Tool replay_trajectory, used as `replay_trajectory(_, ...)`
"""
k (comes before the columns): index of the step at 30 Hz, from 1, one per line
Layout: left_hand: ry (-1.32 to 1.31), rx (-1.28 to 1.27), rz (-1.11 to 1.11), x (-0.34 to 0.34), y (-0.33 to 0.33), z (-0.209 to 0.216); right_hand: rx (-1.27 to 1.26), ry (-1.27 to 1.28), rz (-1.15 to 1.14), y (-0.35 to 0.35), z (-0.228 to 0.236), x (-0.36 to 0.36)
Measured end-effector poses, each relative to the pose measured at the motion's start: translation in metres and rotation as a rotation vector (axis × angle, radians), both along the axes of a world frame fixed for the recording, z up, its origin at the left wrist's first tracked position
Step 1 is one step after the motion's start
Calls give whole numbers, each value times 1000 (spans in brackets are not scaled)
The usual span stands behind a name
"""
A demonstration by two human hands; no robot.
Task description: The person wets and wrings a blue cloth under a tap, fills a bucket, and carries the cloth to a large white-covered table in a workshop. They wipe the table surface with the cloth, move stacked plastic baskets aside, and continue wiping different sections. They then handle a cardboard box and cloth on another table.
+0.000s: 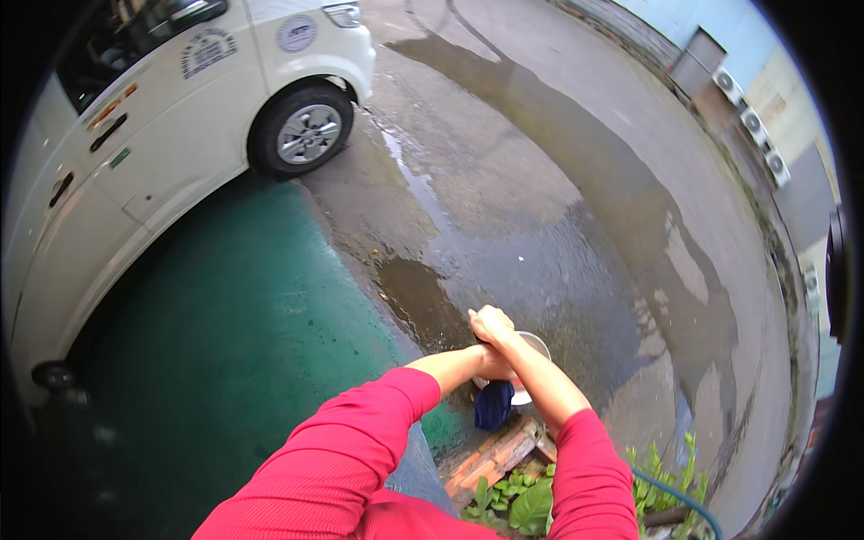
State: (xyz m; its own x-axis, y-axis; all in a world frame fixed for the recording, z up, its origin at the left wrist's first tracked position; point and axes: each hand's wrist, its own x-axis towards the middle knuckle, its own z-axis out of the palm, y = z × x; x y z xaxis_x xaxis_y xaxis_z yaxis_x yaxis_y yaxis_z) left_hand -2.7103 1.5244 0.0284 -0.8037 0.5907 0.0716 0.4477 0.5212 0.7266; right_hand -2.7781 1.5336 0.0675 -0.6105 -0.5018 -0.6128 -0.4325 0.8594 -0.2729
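Observation:
My forearms, in red sleeves, cross in front of me. My left hand [494, 363] is partly hidden beneath the right wrist, its fingers closed on a dark blue cloth [492, 407] that hangs down below it. Just beyond it, my right hand [490, 323] is closed in a fist, its thumb side toward the left. Whatever the right fingers hold is hidden. Under and behind the hands is a round, pale basin [537, 343], of which only part of the rim and inside shows.
A white van [171, 117] stands at the left on green-painted floor [270, 297]. Wet pavement with a puddle [418, 301] lies ahead. Close to me are bricks [493, 461], leafy plants [533, 506] and a blue-green hose [677, 495]. Outdoor fan units [754, 126] line the far right wall.

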Motion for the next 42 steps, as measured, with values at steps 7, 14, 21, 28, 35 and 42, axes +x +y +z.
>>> replay_trajectory(7, 466, -788, 250, 146, -75, 12, 147, 380, -247, 57, -11, -27)
replay_trajectory(14, -960, 947, 1533, 498, -184, 0, -350, -22, -585, 64, -94, -11)
replay_trajectory(21, -1356, 1480, 2190, 817, -48, -44, 120, -192, 473, -152, -161, 226)
replay_trajectory(28, -1368, 722, 2313, 927, -27, -67, -96, -402, 947, -370, -56, 592)
replay_trajectory(35, 257, 1629, 2449, 1141, -142, 74, -85, -455, 1205, -460, -45, 847)
replay_trajectory(42, -681, 1786, 3010, 1275, -72, 20, 131, 69, 1515, -572, -82, 1018)
